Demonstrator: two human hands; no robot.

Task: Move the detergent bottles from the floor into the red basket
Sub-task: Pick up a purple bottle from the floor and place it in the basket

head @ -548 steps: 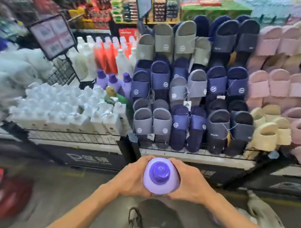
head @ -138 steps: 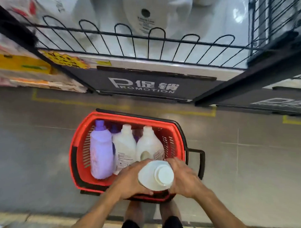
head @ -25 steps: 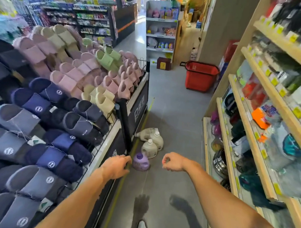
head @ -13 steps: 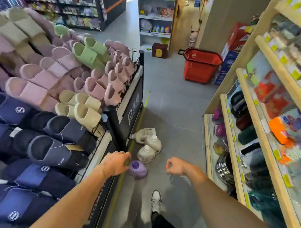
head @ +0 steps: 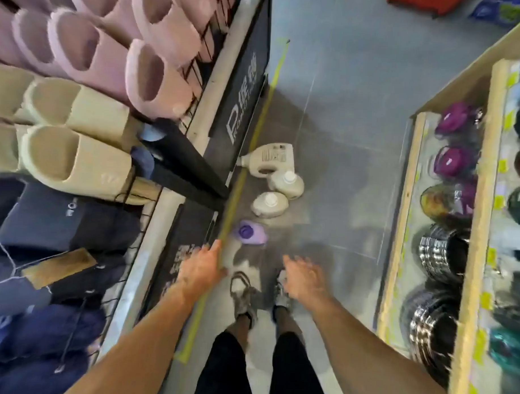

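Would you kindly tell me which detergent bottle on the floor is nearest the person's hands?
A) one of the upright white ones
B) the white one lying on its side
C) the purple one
C: the purple bottle stands just ahead of the left hand, with the upright white bottles beyond it and the white bottle on its side farthest up the aisle.

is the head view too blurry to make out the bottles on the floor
Head view: motion blur smears the right hand and the right-side shelf; the purple bottle and white bottles are soft but recognisable; wide-angle lens bends the slipper rack.
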